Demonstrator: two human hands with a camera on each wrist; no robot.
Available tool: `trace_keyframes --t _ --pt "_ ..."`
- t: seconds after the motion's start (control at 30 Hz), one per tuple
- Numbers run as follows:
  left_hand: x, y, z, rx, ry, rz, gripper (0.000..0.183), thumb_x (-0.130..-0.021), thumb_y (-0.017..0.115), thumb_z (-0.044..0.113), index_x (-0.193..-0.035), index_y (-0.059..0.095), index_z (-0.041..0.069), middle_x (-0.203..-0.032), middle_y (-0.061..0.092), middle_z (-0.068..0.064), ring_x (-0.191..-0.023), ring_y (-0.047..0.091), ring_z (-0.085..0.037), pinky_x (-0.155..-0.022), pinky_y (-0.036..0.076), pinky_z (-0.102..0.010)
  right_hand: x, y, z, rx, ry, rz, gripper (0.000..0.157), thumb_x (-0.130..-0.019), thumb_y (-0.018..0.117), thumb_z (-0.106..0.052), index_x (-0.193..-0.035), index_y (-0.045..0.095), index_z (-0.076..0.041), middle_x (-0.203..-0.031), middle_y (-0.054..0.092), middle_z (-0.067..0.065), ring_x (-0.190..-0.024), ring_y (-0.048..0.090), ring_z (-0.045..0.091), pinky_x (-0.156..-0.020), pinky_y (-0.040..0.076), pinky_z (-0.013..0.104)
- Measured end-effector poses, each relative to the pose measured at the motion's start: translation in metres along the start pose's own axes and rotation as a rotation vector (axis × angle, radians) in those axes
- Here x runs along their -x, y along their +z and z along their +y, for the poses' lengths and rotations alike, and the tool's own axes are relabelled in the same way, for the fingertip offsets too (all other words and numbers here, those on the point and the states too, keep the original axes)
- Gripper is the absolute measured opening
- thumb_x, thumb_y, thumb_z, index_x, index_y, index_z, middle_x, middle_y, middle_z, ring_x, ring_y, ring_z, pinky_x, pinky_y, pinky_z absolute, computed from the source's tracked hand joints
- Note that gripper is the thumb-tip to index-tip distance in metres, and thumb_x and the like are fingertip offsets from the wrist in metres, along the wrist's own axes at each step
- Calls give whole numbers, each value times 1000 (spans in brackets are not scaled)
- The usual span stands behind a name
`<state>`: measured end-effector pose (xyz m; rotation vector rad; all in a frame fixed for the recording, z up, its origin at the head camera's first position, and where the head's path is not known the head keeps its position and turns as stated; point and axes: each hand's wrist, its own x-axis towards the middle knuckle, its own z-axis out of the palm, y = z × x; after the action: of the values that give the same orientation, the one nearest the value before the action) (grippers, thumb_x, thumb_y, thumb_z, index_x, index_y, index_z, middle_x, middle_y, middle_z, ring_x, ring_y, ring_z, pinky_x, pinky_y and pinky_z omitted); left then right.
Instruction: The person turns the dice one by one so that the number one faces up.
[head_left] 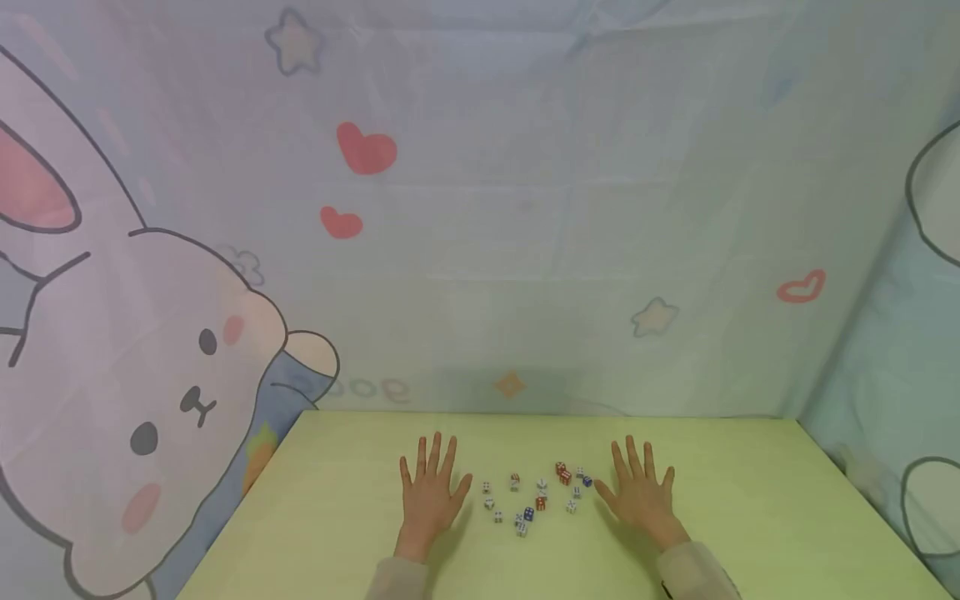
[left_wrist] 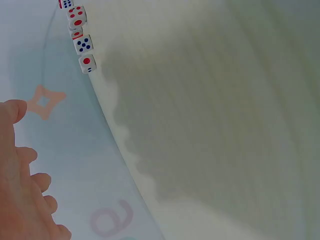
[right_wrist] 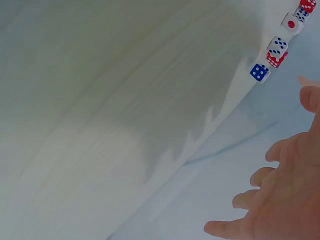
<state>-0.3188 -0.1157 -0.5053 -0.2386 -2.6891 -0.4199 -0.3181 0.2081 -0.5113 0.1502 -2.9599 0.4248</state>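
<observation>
Several small dice lie scattered over the middle of the table, between my two hands. Most are white, like the white die (head_left: 498, 517) at the near left; a few are red, such as the red die (head_left: 541, 503), or blue, such as the blue die (head_left: 528, 514). My left hand (head_left: 429, 500) is spread flat, palm down, left of the dice and holds nothing. On the other side my right hand (head_left: 642, 497) has its fingers spread too, its thumb pointing toward a blue die (right_wrist: 259, 72) at the group's right edge. Both hands cast shadows on the tabletop.
The pale yellow-green table (head_left: 300, 517) ends at a hanging cloth backdrop (head_left: 480, 250) printed with hearts and stars. A large printed rabbit (head_left: 172, 375) covers the cloth at the left. More cloth (head_left: 885, 375) hangs along the right side.
</observation>
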Motion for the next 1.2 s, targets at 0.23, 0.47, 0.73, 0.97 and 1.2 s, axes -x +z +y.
trace_keyframes --t 0.23,0.47,0.73,0.97,1.2 --pt "2 -1 -3 4 -6 -26 61 -87 46 46 -138 32 16 -148 22 -9 -137 11 -33 -104 9 -61 3 -3 -1 -5 -22 -14 70 -90 40 -47 -141 18 -4 -148 5 20 -134 -1 44 -94 8 72" --pt "3 -2 -3 21 1 -19 60 -87 48 45 -138 33 15 -147 25 -11 -137 14 -34 -103 12 -61 5 -7 -4 -19 -34 -49 69 -90 42 -43 -141 17 -4 -148 2 21 -133 0 45 -93 18 71" --pt "-2 -5 3 63 -6 -55 59 -88 47 43 -137 34 14 -146 25 -12 -136 15 -35 -103 14 -61 5 -12 -7 6 -54 -41 68 -90 44 -40 -140 20 -2 -148 4 22 -132 4 47 -89 27 69" --pt "-7 -8 5 92 -11 -109 58 -89 45 42 -138 33 12 -146 24 -14 -135 18 -36 -102 20 -60 7 -13 -8 5 -73 -32 66 -90 46 -37 -139 22 1 -146 8 25 -130 13 48 -84 33 67" --pt "-15 -18 10 199 8 -147 57 -90 47 36 -137 33 8 -143 28 -20 -132 23 -39 -98 27 -60 4 -15 -9 -39 -102 2 64 -88 50 -30 -136 26 5 -144 14 29 -123 26 52 -59 48 46"
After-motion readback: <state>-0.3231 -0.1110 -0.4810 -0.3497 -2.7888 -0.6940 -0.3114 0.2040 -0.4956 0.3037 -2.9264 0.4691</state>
